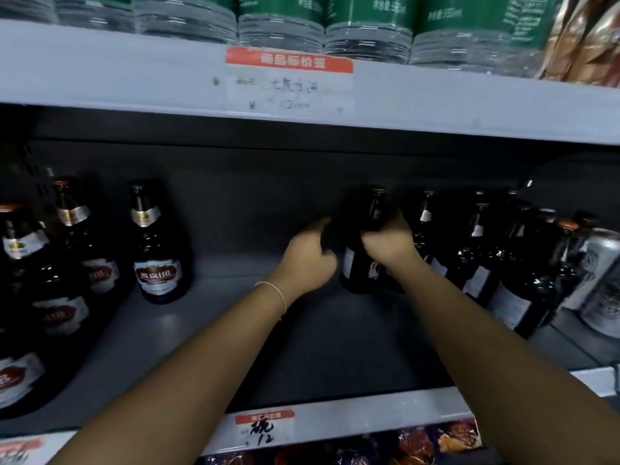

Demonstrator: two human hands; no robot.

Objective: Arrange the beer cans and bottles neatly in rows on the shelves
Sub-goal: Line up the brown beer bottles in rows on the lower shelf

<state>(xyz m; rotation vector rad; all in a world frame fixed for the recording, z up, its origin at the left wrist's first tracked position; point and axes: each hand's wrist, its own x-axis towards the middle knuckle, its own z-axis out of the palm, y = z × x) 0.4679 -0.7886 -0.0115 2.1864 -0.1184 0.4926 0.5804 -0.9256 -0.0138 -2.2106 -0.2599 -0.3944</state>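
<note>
Dark bottle (364, 243) stood upright mid-shelf (335, 347), toward back, just beside right-hand bottle row (486, 263). Gripped at shoulder by right hand (389, 243), fingers curled round; steadied by left hand (310, 260), likely for row alignment.

glossy dark glass bottle (364, 250)

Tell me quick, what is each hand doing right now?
Left hand: fingers curled against the dark bottle, gripping it.
Right hand: gripping the same bottle.
</note>
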